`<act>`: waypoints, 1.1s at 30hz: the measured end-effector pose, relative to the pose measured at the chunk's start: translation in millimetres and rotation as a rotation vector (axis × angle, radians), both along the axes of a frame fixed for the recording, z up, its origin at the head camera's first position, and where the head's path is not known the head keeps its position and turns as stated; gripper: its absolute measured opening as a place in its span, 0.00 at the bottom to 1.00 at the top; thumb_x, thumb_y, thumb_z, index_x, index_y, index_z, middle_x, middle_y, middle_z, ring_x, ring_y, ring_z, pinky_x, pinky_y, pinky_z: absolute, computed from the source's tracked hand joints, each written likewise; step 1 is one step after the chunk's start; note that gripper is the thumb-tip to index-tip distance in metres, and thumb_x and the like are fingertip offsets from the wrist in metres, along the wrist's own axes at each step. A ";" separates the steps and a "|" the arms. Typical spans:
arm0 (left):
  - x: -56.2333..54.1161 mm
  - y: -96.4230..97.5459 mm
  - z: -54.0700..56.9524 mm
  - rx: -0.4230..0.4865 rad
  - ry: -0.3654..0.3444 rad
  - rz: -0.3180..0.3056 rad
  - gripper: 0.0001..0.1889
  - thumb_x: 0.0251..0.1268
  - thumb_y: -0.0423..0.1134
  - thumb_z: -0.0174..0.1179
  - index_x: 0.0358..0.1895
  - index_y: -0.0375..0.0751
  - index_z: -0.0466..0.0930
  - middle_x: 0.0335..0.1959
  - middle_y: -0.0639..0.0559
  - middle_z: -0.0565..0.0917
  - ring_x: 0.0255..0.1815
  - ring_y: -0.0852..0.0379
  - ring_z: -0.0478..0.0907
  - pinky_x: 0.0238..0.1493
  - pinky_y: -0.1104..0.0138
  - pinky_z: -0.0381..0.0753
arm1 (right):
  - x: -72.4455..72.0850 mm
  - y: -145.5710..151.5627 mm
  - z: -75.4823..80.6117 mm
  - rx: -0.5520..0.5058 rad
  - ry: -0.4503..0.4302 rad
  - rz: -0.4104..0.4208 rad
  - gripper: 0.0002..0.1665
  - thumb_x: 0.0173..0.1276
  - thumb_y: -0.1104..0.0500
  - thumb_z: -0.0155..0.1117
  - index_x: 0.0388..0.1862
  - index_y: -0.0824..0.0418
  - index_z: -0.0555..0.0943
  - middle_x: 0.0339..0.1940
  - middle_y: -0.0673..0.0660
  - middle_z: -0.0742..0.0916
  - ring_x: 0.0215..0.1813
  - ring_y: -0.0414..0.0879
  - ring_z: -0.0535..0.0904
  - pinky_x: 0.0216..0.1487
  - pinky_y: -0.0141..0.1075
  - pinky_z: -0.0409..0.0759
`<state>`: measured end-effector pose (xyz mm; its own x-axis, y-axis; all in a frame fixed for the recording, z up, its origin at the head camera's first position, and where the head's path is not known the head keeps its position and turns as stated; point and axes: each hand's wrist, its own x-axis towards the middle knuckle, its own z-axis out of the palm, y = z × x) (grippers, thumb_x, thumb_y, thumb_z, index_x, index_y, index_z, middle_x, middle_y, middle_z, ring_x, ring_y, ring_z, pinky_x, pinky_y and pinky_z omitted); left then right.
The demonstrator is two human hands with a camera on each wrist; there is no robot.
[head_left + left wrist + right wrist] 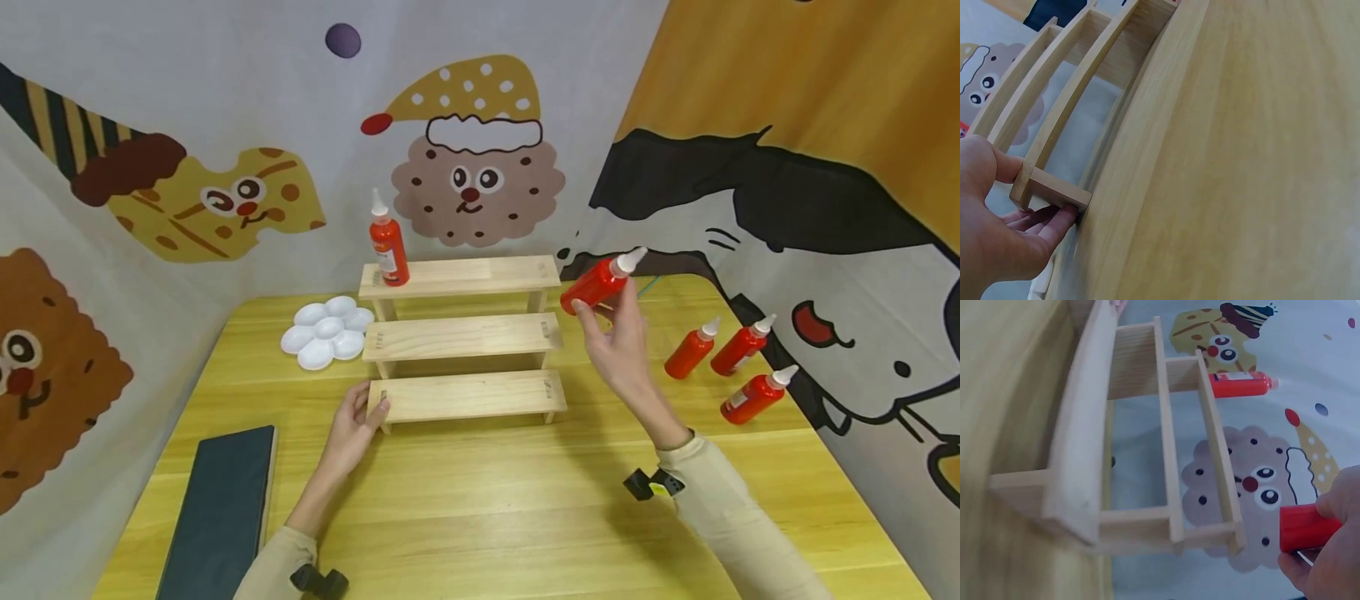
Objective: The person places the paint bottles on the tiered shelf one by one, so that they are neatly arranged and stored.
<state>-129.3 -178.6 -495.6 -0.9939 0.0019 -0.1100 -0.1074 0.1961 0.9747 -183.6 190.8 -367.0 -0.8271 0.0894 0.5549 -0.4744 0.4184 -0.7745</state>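
A three-tier wooden stand (465, 396) occupies the middle of the table. My left hand (352, 429) grips the left end of its lowest tier; the left wrist view shows the thumb on the board (1054, 140) and the fingers against the end leg (1060, 189). To the right of the top tier, my right hand (618, 337) holds a red squeeze bottle (596, 286) with a white nozzle, tilted up to the right. In the right wrist view only the base part of this bottle (1304, 526) shows. Another red bottle (388, 250) stands upright on the top tier's left end.
Several more red bottles (690, 352) with white nozzles stand at the table's right side. A white flower-shaped paint palette (327, 328) lies left of the stand. Nearer on the left is a dark book (221, 508). Cartoon-printed curtains (285, 75) hang behind and beside the table.
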 end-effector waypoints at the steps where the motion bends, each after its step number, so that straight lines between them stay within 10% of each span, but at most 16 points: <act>1: 0.2 -0.2 0.1 0.001 -0.001 -0.001 0.31 0.80 0.38 0.53 0.77 0.30 0.52 0.73 0.30 0.67 0.71 0.35 0.71 0.57 0.76 0.79 | -3.8 -4.1 2.6 0.001 -0.004 0.016 0.29 0.72 0.66 0.65 0.67 0.67 0.66 0.58 0.65 0.84 0.57 0.59 0.83 0.61 0.45 0.84; 33: 2.5 2.2 6.1 0.007 -0.010 0.004 0.31 0.80 0.38 0.53 0.77 0.30 0.52 0.73 0.30 0.67 0.72 0.34 0.70 0.63 0.68 0.80 | -90.5 -107.8 21.2 0.158 -0.178 0.297 0.30 0.73 0.62 0.65 0.69 0.67 0.65 0.58 0.67 0.83 0.55 0.57 0.82 0.55 0.42 0.86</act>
<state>-126.8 -176.3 -489.5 -0.9928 -0.0008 -0.1202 -0.1182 0.1888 0.9749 -274.1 83.0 -345.8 -0.8889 -0.2441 0.3877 -0.4567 0.4040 -0.7926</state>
